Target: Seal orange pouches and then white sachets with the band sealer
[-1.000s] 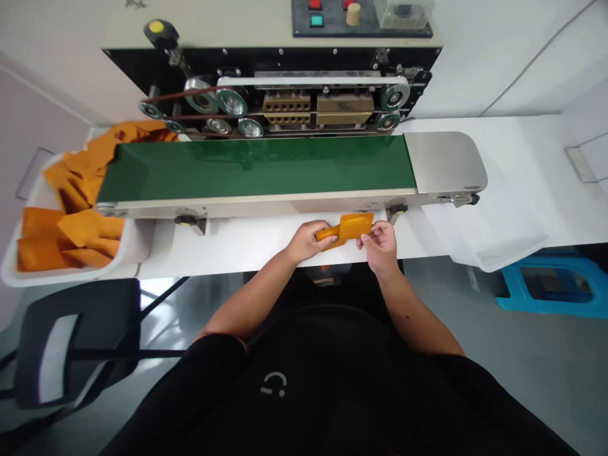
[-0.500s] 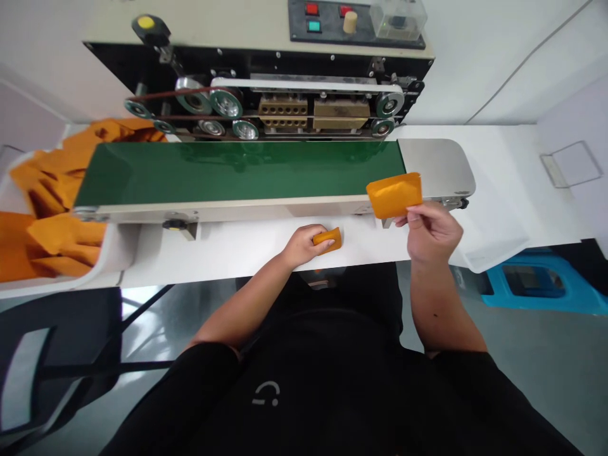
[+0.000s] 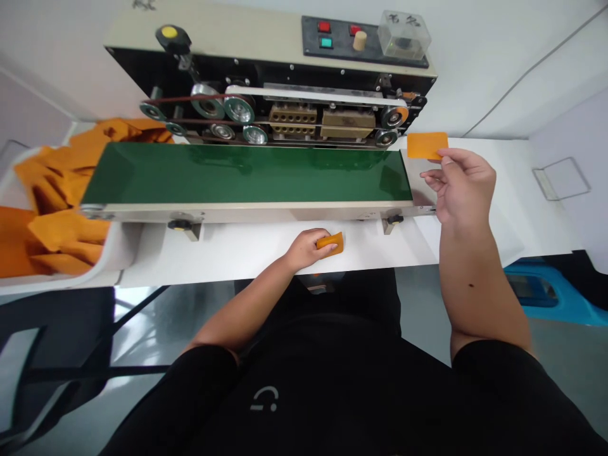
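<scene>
The left hand (image 3: pixel 308 249) covers most of a small orange piece (image 3: pixel 336 242). The green conveyor belt (image 3: pixel 247 172) hides part of the orange bags (image 3: pixel 61 231), and the left edge cuts off their white bin (image 3: pixel 124 247). The tabletop (image 3: pixel 237 253) hides much of a blue stool (image 3: pixel 532 292). Marks on a clear box (image 3: pixel 403 26) are too small to read.

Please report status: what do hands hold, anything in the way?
Left hand: gripping small orange piece. Right hand: holding flat orange rectangular piece above steel conveyor end. Green conveyor belt alongside.

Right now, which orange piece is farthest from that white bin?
The flat orange piece in the right hand, past the green conveyor belt; the piece under the left hand and the heap lie nearer.
</scene>
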